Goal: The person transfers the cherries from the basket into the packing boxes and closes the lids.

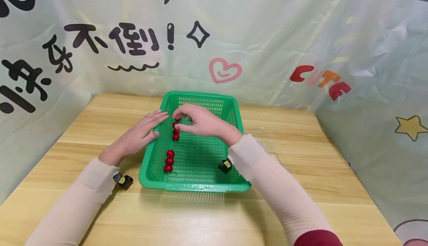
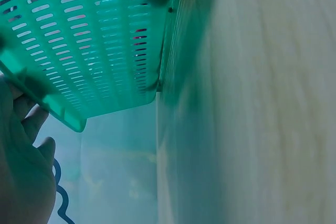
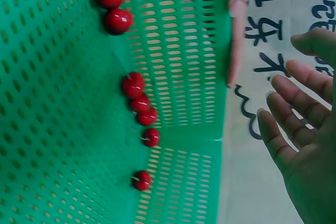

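Nearest, two pale sleeves come in from 7 and 5 o'clock over the wooden surface. A small black device sits under the left wrist, another under the right wrist, the latter over the basket's near right corner.

The green basket stands at the middle of the surface, its long side running toward 12 o'clock. Inside, along its left side, red cherries lie in a line: three close together nearer the front, more farther back.

The left hand lies at 9 o'clock of the basket, fingers straight and flat, tips resting on the basket's left rim; its grip is released and holds nothing.

The right hand hovers inside the basket above the far cherries, fingers loosely bent; the right wrist view shows its fingers spread and relaxed with nothing between them, so its grip is released too. Whether a fingertip touches a cherry I cannot tell.

Farthest, a printed cloth backdrop with black characters and a pink heart hangs behind.
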A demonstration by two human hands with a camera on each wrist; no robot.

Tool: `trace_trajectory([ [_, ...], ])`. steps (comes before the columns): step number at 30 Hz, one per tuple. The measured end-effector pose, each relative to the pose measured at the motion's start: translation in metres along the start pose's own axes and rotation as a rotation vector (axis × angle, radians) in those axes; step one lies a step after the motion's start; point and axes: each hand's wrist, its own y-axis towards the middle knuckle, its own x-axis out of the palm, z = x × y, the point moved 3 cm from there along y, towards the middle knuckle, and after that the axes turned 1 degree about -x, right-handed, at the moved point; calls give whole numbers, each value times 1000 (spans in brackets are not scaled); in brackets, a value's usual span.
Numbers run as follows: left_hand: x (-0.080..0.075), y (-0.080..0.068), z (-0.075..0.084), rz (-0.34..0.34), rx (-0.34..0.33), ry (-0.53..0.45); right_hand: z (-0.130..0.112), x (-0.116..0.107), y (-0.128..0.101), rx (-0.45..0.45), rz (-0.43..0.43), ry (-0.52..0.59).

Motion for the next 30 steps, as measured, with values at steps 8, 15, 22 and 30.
trace_trajectory([
  [8, 2, -1, -1, 3, 6, -6, 8, 23, 10, 28, -70, 52],
  [15, -1, 1, 0, 7, 17, -21, 11, 31, 13, 42, -117, 56],
  [22, -6, 5, 0, 9, 14, -25, 17, 36, 17, 90, -197, 57],
  [30, -1, 5, 1, 6, 27, -21, 22, 56, 11, 133, -307, -24],
])
